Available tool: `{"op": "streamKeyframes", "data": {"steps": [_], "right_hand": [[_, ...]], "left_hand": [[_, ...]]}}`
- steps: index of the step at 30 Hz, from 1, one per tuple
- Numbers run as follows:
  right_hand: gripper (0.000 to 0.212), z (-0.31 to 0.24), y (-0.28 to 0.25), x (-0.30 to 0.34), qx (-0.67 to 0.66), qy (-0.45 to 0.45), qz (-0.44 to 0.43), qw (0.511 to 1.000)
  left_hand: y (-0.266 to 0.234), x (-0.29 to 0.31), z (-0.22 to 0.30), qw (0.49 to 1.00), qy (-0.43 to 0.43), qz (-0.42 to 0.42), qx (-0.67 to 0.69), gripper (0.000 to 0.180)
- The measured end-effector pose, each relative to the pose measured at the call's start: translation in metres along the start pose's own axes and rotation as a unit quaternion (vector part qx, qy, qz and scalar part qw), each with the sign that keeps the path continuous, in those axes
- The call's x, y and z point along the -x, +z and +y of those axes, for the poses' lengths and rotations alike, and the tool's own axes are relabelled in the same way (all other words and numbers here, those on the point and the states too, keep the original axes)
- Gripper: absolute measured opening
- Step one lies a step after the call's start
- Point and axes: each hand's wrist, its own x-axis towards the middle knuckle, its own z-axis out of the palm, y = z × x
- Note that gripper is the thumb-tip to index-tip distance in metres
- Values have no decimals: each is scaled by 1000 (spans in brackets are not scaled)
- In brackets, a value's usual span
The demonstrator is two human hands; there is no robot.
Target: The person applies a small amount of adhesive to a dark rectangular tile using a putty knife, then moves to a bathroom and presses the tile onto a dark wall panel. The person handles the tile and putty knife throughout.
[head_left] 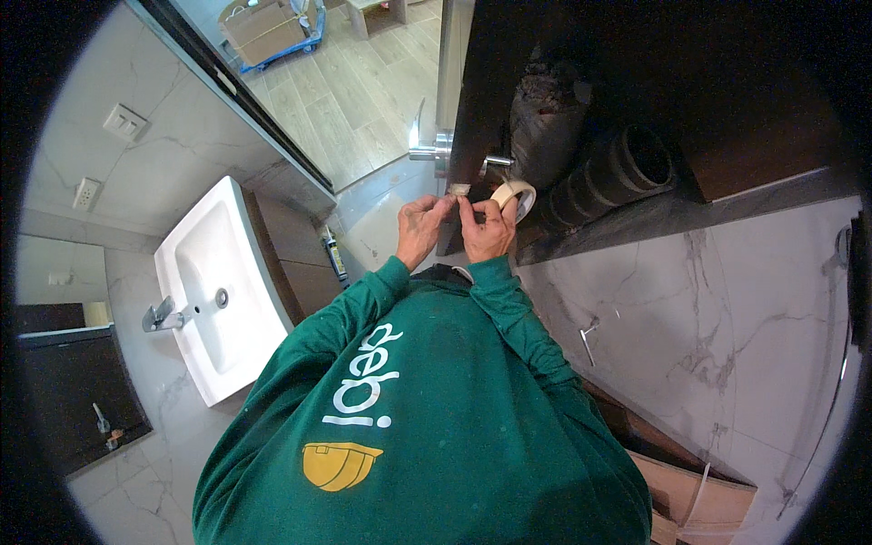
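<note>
My left hand (419,232) pinches a short pale strip of tape (460,190) between thumb and fingertips. Beside it, my right hand (489,234) meets the strip with its thumb and forefinger, while a cream roll of masking tape (506,188) hangs around or against its other fingers; exactly how they hold it is partly hidden. Both hands are close together, just in front of the edge of a dark door (470,136). A metal door handle (495,162) sticks out from that door just beyond my fingers.
To the left, a white washbasin (241,272) with a chrome tap (163,315) sits on a cabinet. A sealant tube (335,254) stands by it. Dark cylinders (604,182) are behind the door at right. Boards (699,490) lean lower right. Through the doorway, a cardboard box (263,34) rests on a blue dolly.
</note>
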Motion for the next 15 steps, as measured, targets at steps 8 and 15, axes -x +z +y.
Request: {"op": "streamKeyframes", "data": {"steps": [8,15], "right_hand": [[12,27,-11,16,-56,63,-42,996],[12,49,-16,15,-104,111,-86,985]], "left_hand": [[-10,3,5,999,5,-33,36,32],[10,15,19,999,7,44,7,30]]}}
